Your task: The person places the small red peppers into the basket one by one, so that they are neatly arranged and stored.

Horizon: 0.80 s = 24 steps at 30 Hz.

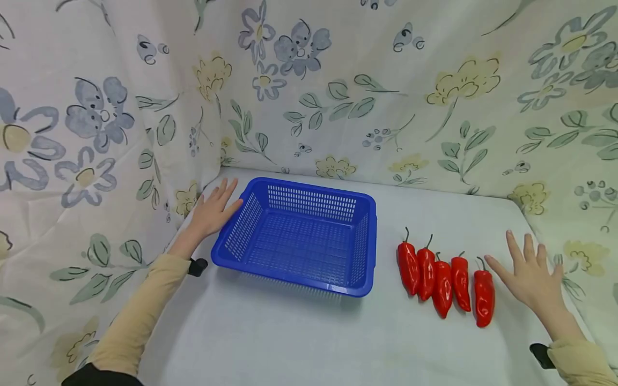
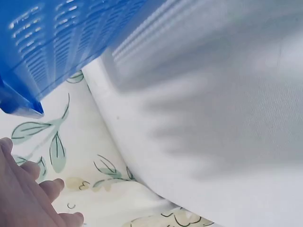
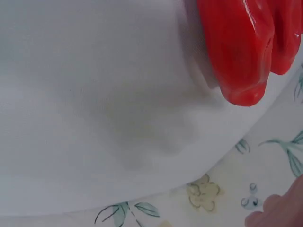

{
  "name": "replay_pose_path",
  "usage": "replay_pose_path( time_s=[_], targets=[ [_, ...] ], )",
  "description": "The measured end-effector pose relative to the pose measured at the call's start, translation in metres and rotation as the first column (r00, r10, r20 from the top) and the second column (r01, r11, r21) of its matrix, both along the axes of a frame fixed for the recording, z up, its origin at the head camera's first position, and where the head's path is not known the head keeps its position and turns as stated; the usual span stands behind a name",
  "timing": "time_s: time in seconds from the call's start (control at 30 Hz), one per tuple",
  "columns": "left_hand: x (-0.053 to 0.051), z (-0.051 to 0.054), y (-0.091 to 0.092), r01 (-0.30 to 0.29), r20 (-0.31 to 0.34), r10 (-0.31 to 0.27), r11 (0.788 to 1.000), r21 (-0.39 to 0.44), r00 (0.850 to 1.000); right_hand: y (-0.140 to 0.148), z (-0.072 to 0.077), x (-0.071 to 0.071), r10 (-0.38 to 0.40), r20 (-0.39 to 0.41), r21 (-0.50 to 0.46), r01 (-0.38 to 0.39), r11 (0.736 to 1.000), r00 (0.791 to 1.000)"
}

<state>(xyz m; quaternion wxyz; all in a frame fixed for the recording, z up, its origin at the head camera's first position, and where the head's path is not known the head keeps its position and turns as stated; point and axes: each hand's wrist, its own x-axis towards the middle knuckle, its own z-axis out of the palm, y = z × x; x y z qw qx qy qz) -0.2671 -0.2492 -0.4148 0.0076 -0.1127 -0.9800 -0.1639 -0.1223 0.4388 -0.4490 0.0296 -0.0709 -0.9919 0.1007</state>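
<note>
A blue plastic basket (image 1: 289,279) with slotted sides and a mesh floor stands left of centre on the white table. At its left rim is my left hand (image 1: 210,212), fingers straight and spread, holding nothing. The thumb overlaps the rim in the head view, though I cannot tell whether it touches. Several red peppers (image 1: 442,289) with green stems lie in a row to the right of the basket. Beyond the rightmost pepper (image 1: 484,297), my right hand (image 1: 533,279) hovers with its fingers spread and nothing in it. Two peppers (image 3: 236,52) fill the right wrist view's upper right.
The white tabletop (image 1: 270,338) runs beneath everything, with rounded far corners. Floral cloth (image 1: 338,134) hangs behind the table and along both sides. Dark straps (image 1: 197,267) show at my wrists, beside tan sleeves (image 1: 140,316).
</note>
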Motion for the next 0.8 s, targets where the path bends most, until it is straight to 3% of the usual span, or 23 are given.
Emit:
replay_pose_path(
  time_s=[0.5,0.8],
  targets=[
    [0.011,-0.006,0.009,0.046,0.061,-0.052,0.994,0.096,0.997,-0.008,-0.003,0.02,-0.014,0.005,-0.059,0.014,0.998,1.0],
    [0.017,-0.01,0.014,0.058,0.094,-0.072,0.988,0.144,0.993,-0.016,-0.005,0.032,-0.028,0.022,-0.155,0.031,0.987,0.999]
  ],
)
